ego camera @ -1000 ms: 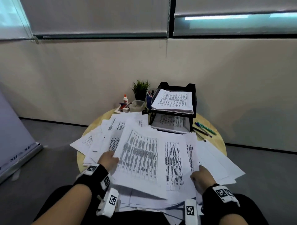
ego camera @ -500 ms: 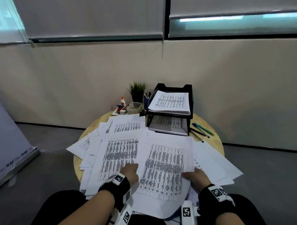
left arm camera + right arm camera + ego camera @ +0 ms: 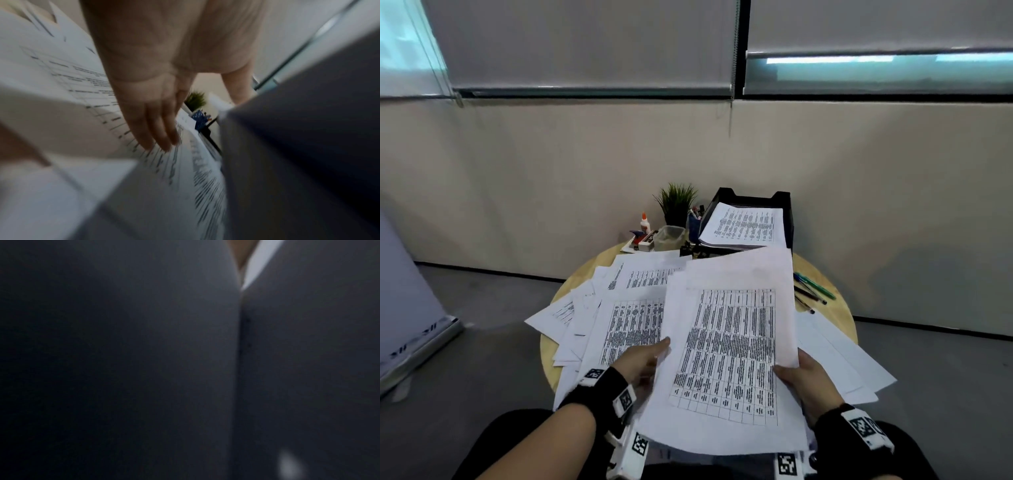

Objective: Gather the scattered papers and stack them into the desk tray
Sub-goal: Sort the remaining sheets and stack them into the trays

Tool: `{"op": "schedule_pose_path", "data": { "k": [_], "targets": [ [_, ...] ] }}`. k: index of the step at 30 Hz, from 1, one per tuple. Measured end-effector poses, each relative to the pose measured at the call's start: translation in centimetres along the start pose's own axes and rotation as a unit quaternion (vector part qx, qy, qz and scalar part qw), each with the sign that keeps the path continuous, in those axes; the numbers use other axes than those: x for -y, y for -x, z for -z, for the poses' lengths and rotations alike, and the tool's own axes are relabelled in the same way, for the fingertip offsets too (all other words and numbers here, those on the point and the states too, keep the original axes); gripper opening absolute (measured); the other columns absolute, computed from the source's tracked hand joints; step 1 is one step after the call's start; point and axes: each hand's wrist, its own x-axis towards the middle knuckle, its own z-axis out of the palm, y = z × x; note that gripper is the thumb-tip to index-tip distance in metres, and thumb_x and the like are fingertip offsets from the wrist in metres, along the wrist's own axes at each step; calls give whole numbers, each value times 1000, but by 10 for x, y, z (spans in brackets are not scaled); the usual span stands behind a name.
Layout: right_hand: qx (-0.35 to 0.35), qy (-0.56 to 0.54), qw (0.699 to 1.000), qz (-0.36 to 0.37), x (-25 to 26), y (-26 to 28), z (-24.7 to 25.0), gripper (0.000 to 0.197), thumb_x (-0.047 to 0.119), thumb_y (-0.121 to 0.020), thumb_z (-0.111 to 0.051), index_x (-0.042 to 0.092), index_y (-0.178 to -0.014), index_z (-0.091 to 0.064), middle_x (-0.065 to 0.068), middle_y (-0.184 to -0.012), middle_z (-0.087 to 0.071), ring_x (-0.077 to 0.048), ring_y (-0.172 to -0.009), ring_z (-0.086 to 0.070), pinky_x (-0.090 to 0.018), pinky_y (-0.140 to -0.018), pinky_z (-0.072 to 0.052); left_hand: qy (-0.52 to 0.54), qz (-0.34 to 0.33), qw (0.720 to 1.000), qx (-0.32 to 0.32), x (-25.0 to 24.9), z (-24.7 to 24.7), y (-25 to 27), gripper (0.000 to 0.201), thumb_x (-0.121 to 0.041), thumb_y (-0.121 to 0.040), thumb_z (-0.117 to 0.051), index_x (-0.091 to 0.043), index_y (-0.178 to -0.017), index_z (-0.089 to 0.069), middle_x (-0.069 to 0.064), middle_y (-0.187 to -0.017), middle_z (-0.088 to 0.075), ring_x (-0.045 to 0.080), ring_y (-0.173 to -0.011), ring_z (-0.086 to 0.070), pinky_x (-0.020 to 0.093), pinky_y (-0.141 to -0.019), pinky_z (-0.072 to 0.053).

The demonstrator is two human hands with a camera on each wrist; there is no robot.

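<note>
Head view: both hands hold a sheaf of printed sheets [image 3: 729, 356] lifted off the table, centre-bottom of frame. Long axis runs from the bottom edge up toward the desk tray [image 3: 786, 219], top edge tilted away and slightly right; table print faces the camera. Left hand [image 3: 645, 363] grasps the sheaf's left edge, thumb on top. Right hand [image 3: 804, 377] grasps the right edge, thumb over the printed face, fingers hidden behind. Paper thin, white, matte, slightly bowed. More loose papers [image 3: 626, 308] lie fanned over the round pale-wood table [image 3: 839, 315], spilling left and right past its rim. Black plastic tiered tray stands at the table's far side, upper centre, a flat stack of printed pages [image 3: 744, 226] in its top tier. Left of it: small green spiky plant [image 3: 676, 202], clear plastic tub [image 3: 669, 236], white glue bottle [image 3: 644, 223]. Pens [image 3: 813, 291] lie right of the sheaf.

Left wrist view: blurred. Left-hand fingers [image 3: 156, 129] lie straight along printed paper; thumb goes behind a grey sheet filling the right side.

Right wrist view: almost all dark grey paper, blurred; grip cannot be judged here.
</note>
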Motion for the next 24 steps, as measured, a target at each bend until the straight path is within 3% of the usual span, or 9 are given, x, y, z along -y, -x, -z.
{"op": "schedule_pose_path", "data": {
  "k": [3,6,10,12,14,15,18,22,24],
  "targets": [
    [54,-48,997,21,13,11,-10,32,-14,-85,-50,3,-111,-60,-21,-103,-71,-40,-92,-68,-44,-76,-56,40,-8,997,64,-12,9,10,49,-31,-72,-79,1,-107,-68,30,-110,-64,44,-96,-65,51,-85,-51],
    [82,-24,995,52,29,19,-21,33,-11,-78,-58,3,-107,-63,-23,-100,-71,-40,-89,-68,-48,-79,-55,40,-110,992,49,-32,12,13,47,-11,-72,-79,1,-114,-64,16,-99,-72,27,-87,-70,40,-87,-52],
    [66,-12,993,94,58,9,-32,32,-12,-74,-66,7,-100,-66,-17,-98,-73,-34,-89,-69,-51,-89,-51,88,-221,970,49,-66,1,30,30,12,-79,-63,2,-107,-61,9,-87,-74,24,-85,-69,33,-84,-55],
    [63,-49,989,125,79,4,-40,33,2,-69,-77,12,-99,-68,-13,-103,-73,-33,-98,-68,-51,-94,-48,111,-272,955,29,-85,-2,36,37,0,-70,-78,2,-104,-63,12,-91,-73,30,-94,-67,36,-85,-56],
    [67,-114,979,156,100,1,-48,33,3,-69,-72,9,-101,-67,-11,-105,-72,-29,-100,-67,-42,-94,-50,107,-311,944,16,-102,-3,45,60,-24,-49,-92,-4,-100,-66,12,-96,-73,29,-98,-67,40,-91,-52],
    [72,-138,972,175,111,1,-52,31,0,-72,-68,7,-103,-66,-11,-104,-73,-26,-99,-68,-37,-90,-52,104,-327,939,6,-110,-3,49,58,-27,-49,-92,-8,-97,-67,9,-95,-74,27,-96,-68,38,-90,-51],
    [79,-173,956,224,137,1,-59,27,1,-72,-68,4,-98,-64,-7,-91,-75,-18,-86,-71,-24,-74,-55,82,-370,925,-35,-129,-6,61,29,-11,-70,-78,-12,-96,-65,3,-91,-72,15,-88,-68,29,-86,-51],
    [61,-139,956,250,154,0,-59,17,-1,-76,-63,5,-92,-63,-1,-75,-74,-10,-70,-70,-20,-65,-55,78,-382,920,-45,-144,-13,67,17,-7,-79,-71,-15,-88,-60,3,-90,-68,7,-80,-63,20,-77,-52],
    [68,-109,960,248,160,-1,-55,19,2,-75,-64,7,-94,-64,0,-76,-75,-9,-67,-69,-20,-62,-55,106,-363,926,-12,-149,-10,67,18,-5,-78,-70,-10,-93,-62,11,-102,-69,10,-85,-66,22,-84,-51]
  ]
}}
